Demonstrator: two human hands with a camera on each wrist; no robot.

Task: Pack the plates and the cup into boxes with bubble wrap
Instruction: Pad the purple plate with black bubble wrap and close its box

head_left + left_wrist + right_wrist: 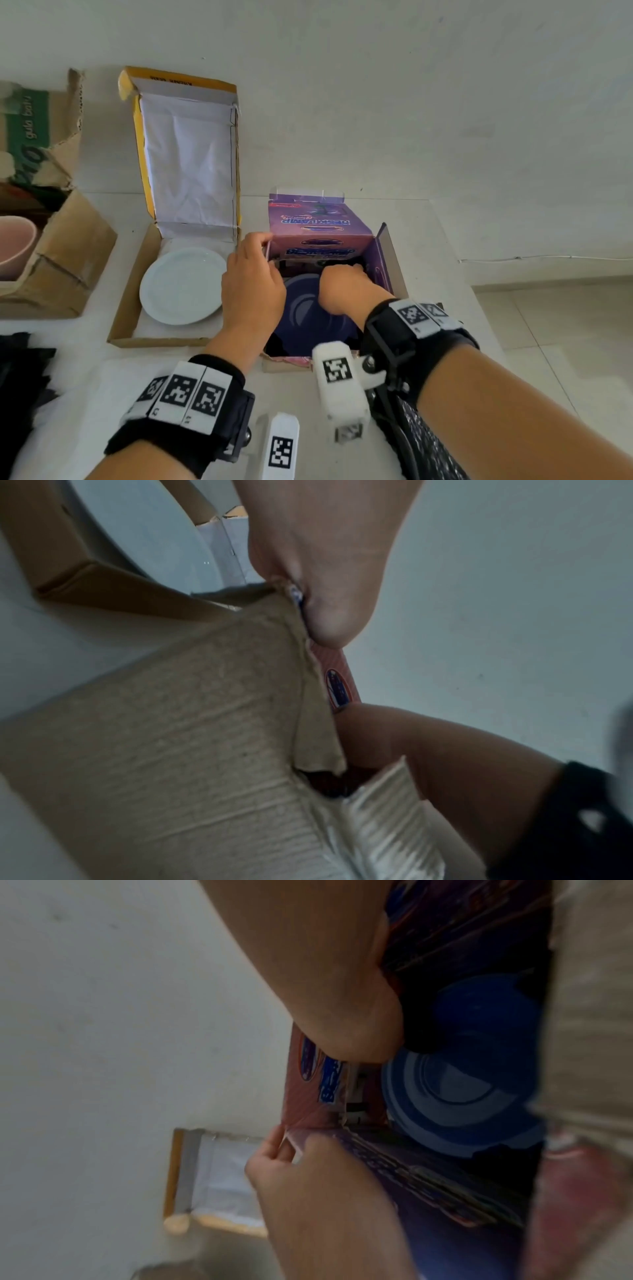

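Note:
A purple printed box [318, 222] stands open mid-table with a plate [308, 318] lying flat inside it, tinted bluish in the shadow. My left hand [253, 284] pinches the box's left flap near its far corner; the thumb [325, 620] presses the cardboard edge. My right hand [346, 287] reaches into the box, its fingers curled down at the plate's far rim, where their tips are hidden. The plate [462, 1096] also shows in the right wrist view, below that hand. A second, white plate [181, 286] lies in a flat cardboard box [126, 308]. A pink cup [13, 246] sits at the far left.
The flat box's yellow-edged lid [188, 144] stands up against the wall. A torn brown carton [68, 253] holds the cup. Dark material [20, 377] and a white sheet [85, 394] lie near the front left. The table edge [486, 325] runs along the right, above tiled floor.

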